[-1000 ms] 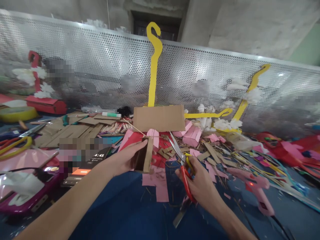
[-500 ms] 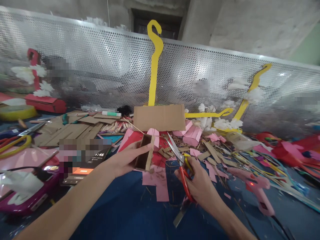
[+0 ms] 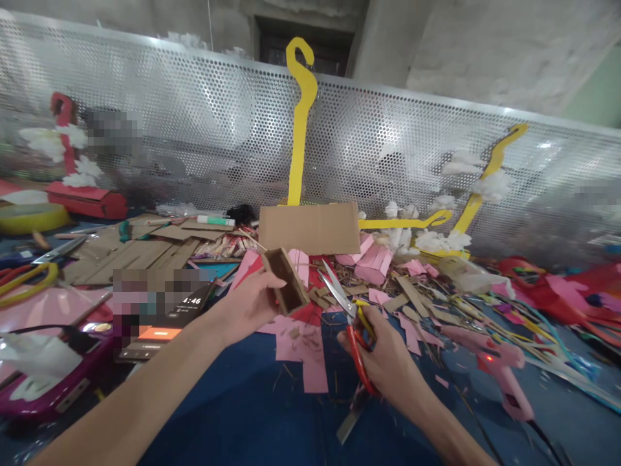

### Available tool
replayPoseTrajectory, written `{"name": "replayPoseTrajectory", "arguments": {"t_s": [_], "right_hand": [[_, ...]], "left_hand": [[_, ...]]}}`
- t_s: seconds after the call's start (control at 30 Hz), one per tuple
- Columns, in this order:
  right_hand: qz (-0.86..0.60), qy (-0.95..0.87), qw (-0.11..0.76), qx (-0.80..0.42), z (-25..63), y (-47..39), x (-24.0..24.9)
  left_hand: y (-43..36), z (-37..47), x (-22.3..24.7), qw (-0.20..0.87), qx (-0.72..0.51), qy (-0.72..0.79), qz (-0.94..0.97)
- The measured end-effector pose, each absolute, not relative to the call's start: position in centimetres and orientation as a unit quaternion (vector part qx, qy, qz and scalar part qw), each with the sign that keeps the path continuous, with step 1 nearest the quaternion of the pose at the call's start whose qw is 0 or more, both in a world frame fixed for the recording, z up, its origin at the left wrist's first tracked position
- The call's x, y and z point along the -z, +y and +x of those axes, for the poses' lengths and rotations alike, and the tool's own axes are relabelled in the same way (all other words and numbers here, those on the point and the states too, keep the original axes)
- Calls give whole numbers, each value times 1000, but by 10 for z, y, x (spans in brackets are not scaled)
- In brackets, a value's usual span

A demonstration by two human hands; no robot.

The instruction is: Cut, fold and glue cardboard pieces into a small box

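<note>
As the head view looks down over the cluttered surface (image 3: 228,401), the hands are apart, each closed on something of its own. Just above the litter, before the upright cardboard panel (image 3: 309,230), the left hand (image 3: 250,307) grips a small cardboard box (image 3: 288,285) by one side, thumb over the rim and fingers beneath or behind, where they are partly hidden. That grip probably serves to leave the opening and the far edge uncovered. The right hand (image 3: 385,346) is wrapped around the handles of the scissors (image 3: 350,309), their blades slightly parted and pointing away, near the box but not touching it; held so, the points seem to be kept clear of the other hand. Standing off to the right, the pink glue gun (image 3: 499,362) shows a red light and appears placed within easy reach.

The box is plain brown, narrow and oblong, tilted with its open face towards the viewer. Its inside is shadowed and looks empty; the walls are thin, with raw edges.
</note>
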State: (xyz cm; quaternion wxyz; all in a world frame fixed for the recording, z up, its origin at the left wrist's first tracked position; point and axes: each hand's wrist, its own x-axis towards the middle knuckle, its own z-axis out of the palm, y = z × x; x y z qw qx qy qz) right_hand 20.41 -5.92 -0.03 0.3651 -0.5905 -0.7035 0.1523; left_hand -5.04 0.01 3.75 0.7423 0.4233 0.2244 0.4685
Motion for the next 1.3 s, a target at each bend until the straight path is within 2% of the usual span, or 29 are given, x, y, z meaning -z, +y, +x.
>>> {"name": "replayPoseTrajectory", "arguments": {"t_s": [0.27,0.53,0.6,0.83,1.07,1.17,1.3], "right_hand": [[-598,-701,356,-155,206,-58,3],[-594,-705,362,-137,208,-58,3],[-589,-705,371,-135,207,-58,2],[-582,-700,383,-156,206,-59,-2],[-582,-704,376,-160,207,-59,0],[-582,-700,376,-174,207,-60,-2],[-585,-696,377,-176,206,-60,-2]], "left_hand": [[2,-45,-28,677,-498,254,478],[4,-44,-23,530,-516,314,595],[4,-44,-21,545,-508,321,584],[3,-47,-28,739,-465,326,363],[3,-59,-41,866,-382,173,274],[3,-60,-39,864,-369,173,295],[-1,-57,-35,784,-404,279,380]]}}
